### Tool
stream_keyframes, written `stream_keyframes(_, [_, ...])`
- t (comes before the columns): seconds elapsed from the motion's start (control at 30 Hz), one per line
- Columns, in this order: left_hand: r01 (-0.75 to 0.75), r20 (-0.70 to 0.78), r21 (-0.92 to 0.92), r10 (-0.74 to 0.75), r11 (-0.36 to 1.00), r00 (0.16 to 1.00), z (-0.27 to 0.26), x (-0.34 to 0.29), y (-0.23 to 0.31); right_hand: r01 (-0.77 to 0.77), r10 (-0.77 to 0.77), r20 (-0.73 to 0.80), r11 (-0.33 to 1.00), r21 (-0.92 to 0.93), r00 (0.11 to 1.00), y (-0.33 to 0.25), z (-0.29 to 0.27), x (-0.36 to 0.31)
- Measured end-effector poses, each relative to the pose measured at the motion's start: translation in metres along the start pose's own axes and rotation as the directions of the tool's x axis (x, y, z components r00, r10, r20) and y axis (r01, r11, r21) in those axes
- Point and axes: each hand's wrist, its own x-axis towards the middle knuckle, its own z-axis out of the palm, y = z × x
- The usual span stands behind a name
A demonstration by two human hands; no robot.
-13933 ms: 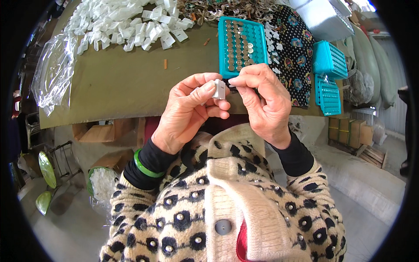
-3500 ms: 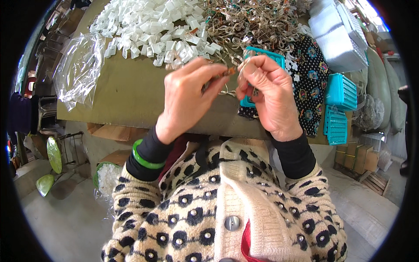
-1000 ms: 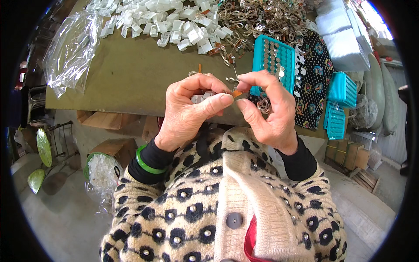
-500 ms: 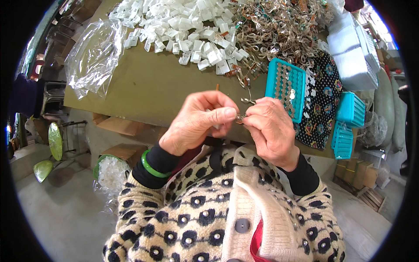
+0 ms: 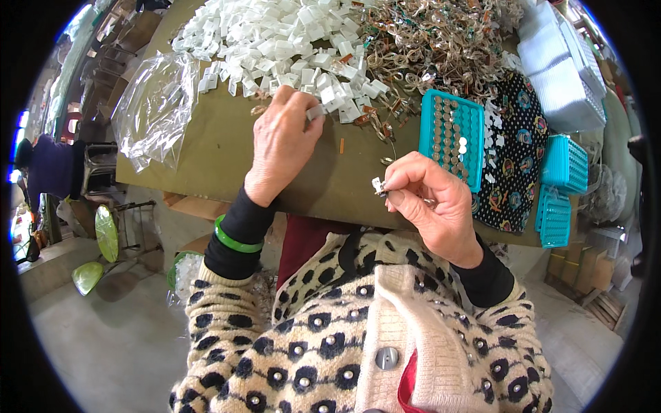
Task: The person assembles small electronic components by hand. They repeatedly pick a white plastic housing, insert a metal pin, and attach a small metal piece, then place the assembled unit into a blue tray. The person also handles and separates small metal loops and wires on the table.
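My left hand [image 5: 284,144] is at the front edge of a heap of white translucent plastic pieces [image 5: 275,45]. Between its thumb and fingers is one small plastic piece [image 5: 315,112]. Closer to the table's near edge, my right hand [image 5: 435,206] pinches a small metallic part [image 5: 379,186] with a pale end; its exact kind is too small to make out. Just beyond the right hand lies a teal tray [image 5: 426,127] with rows of round metal discs. Behind the tray is a tangled pile of coiled wire pieces [image 5: 441,45].
Crumpled clear plastic bag [image 5: 155,113] lies on the table's left. A black patterned cloth [image 5: 509,196] with small white bits is right of the tray. Farther right stand stacked white trays [image 5: 561,82] and teal baskets [image 5: 566,165]. A thin orange strip [image 5: 342,146] lies mid-table.
My left hand has left the right hand and moved away and left to the white heap, where it now grips a plastic piece. My right hand has shifted slightly, still pinching its part.
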Motion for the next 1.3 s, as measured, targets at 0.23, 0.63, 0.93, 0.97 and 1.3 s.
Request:
stream_keyframes(0.23, [0.616, 0.531, -0.766, -0.362, 0.182, 0.767, -0.033, 0.001, 0.008, -0.1, 0.141, -0.162, 0.965, 0.241, 0.977, -0.007, 0.004, 0.011])
stream_keyframes(0.63, [0.485, 0.543, -0.822, -0.152, -0.298, 0.826, 0.003, -0.039, 0.058, -0.085, 0.178, -0.269, 0.943, 0.323, 0.947, -0.004, -0.001, 0.017])
stream_keyframes(0.93, [0.303, 0.331, -0.939, -0.187, -0.164, 0.925, 0.014, -0.047, 0.073, -0.126, 0.19, -0.281, 0.965, 0.229, 0.941, -0.013, 0.006, 0.014])
stream_keyframes(0.97, [0.277, 0.304, -0.949, -0.199, -0.151, 0.932, 0.015, -0.047, 0.074, -0.133, 0.172, -0.277, 0.979, 0.154, 0.945, -0.015, 0.007, 0.013])
stream_keyframes(1.3, [0.251, 0.268, -0.963, -0.258, -0.096, 0.928, 0.009, -0.05, 0.074, 0.27, -0.444, -0.154, 0.747, -0.607, 0.883, -0.005, 0.023, 0.016])
